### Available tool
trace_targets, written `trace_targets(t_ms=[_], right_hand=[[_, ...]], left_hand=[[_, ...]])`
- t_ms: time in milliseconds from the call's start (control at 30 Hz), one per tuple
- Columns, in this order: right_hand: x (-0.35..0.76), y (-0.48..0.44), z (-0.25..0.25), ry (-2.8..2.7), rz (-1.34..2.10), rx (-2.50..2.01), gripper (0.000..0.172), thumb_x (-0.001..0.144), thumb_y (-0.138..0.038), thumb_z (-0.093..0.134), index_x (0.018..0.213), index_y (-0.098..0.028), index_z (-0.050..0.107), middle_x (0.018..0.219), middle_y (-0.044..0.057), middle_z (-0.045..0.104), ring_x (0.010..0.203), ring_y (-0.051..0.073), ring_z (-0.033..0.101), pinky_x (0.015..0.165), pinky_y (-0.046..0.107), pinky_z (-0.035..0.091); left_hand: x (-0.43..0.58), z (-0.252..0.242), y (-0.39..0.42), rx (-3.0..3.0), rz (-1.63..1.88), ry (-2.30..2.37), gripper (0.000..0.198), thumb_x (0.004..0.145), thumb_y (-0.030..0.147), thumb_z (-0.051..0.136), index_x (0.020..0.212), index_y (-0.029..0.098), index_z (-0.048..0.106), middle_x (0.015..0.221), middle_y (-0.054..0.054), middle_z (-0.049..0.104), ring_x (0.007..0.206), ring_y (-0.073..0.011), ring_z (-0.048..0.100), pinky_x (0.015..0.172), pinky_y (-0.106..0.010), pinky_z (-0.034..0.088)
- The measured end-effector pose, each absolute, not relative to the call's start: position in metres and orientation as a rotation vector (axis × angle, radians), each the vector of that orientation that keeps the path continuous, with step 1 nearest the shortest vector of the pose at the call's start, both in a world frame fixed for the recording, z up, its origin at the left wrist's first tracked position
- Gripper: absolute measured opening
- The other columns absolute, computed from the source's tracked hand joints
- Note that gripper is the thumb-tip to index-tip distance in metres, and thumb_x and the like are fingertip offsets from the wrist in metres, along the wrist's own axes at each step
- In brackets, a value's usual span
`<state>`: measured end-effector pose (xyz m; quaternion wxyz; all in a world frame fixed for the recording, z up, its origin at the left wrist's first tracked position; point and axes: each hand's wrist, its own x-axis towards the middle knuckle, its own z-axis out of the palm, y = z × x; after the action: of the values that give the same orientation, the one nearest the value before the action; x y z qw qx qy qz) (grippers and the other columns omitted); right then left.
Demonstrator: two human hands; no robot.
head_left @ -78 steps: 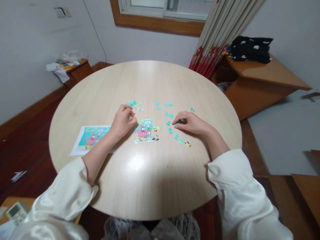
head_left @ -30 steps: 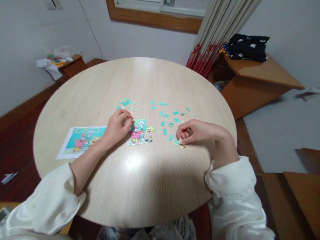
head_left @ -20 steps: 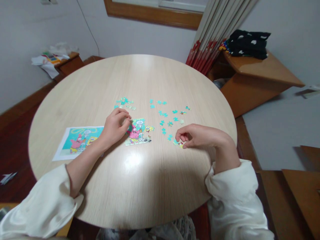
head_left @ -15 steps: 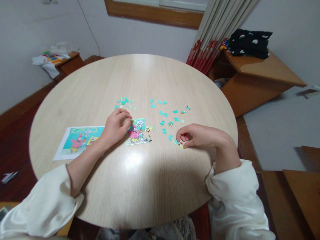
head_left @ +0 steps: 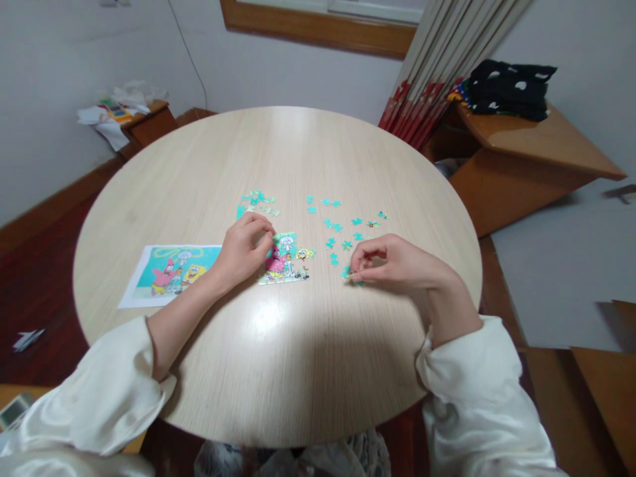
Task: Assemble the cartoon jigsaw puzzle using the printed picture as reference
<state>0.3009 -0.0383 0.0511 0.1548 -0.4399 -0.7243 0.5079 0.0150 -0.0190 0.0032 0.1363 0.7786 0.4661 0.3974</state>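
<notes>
Part-joined puzzle (head_left: 284, 261) on the table (head_left: 308, 371). Left hand (head_left: 244, 250) loosely curled at its left edge; can't tell if gripping. Right hand (head_left: 397, 262) pinches a small piece (head_left: 350, 277) beside loose pieces (head_left: 334, 259). Likely picking step; calls for a clean lift.

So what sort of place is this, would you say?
Probably a room in a home: there's a round table with a partly assembled jigsaw on it, and a long curtain beside a wood-framed window.
</notes>
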Motion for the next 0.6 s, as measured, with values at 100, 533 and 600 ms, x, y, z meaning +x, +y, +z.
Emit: trace_targets(t_ms=[100, 533, 600], right_hand=[[0.278, -0.038, 0.041, -1.736, 1.482, -1.186, 0.032, 0.063, -0.039, 0.080, 0.082, -0.019, 0.063, 0.066, 0.000, 0.065, 0.061, 0.014, 0.062, 0.060, 0.029, 0.049], [0.239, -0.040, 0.020, -1.313, 1.628, -1.157, 0.040, 0.052, -0.039, 0.088, 0.071, -0.018, 0.060, 0.063, 0.001, 0.069, 0.062, 0.015, 0.068, 0.059, 0.027, 0.055], [0.236, -0.041, 0.019, -1.315, 1.637, -1.148, 0.040, 0.051, -0.039, 0.088, 0.070, -0.018, 0.060, 0.063, 0.001, 0.069, 0.062, 0.014, 0.069, 0.058, 0.026, 0.054]], left_hand=[[0.020, 0.005, -0.023, 2.234, 1.111, 1.297, 0.011, 0.084, 0.018, 0.052, 0.075, 0.020, 0.059, 0.080, -0.002, 0.064, 0.079, -0.0173, 0.060, 0.076, -0.034, 0.049], [0.042, 0.005, -0.044, 1.932, 0.943, 1.118, 0.007, 0.081, 0.024, 0.061, 0.084, 0.019, 0.065, 0.075, -0.001, 0.070, 0.069, -0.0149, 0.064, 0.064, -0.026, 0.048], [0.042, 0.005, -0.044, 1.916, 0.951, 1.102, 0.007, 0.081, 0.024, 0.062, 0.085, 0.019, 0.065, 0.075, -0.002, 0.070, 0.069, -0.0152, 0.065, 0.064, -0.026, 0.049]])
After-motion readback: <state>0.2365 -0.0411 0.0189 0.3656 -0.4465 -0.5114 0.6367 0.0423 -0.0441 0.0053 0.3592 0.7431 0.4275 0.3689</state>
